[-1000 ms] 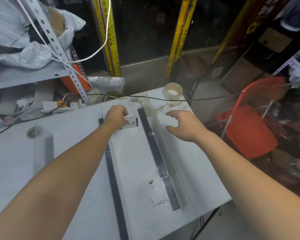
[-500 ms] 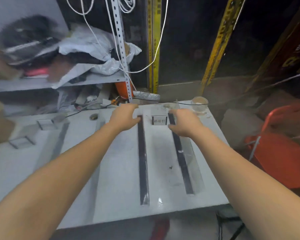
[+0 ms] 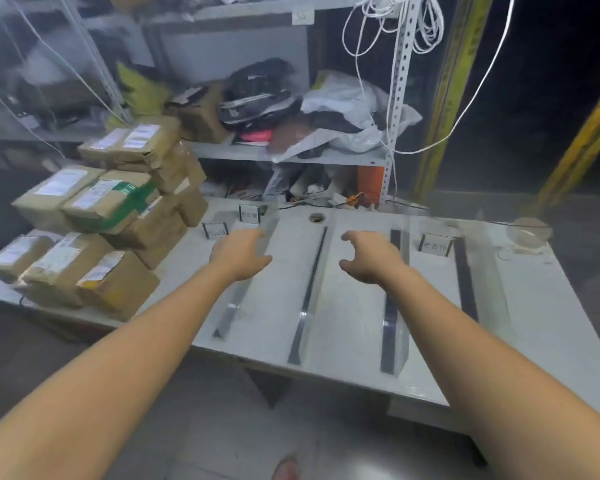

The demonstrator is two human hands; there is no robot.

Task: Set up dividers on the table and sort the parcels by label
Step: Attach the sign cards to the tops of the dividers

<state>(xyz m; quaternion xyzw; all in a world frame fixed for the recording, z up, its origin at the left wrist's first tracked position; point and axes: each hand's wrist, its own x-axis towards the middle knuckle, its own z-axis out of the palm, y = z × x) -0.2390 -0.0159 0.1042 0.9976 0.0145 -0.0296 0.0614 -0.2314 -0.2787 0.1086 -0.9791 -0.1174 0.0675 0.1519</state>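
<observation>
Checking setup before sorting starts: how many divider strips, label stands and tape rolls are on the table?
Divider strips: 4
Label stands: 3
Tape rolls: 1
Total: 8

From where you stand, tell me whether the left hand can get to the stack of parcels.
Probably yes. The left hand is open and empty above the table, and the parcels sit just to its left with nothing standing between them.

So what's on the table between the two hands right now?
In the head view, one divider strip runs between the left hand and right hand, with a round hole in the table beyond it; otherwise bare.
</observation>
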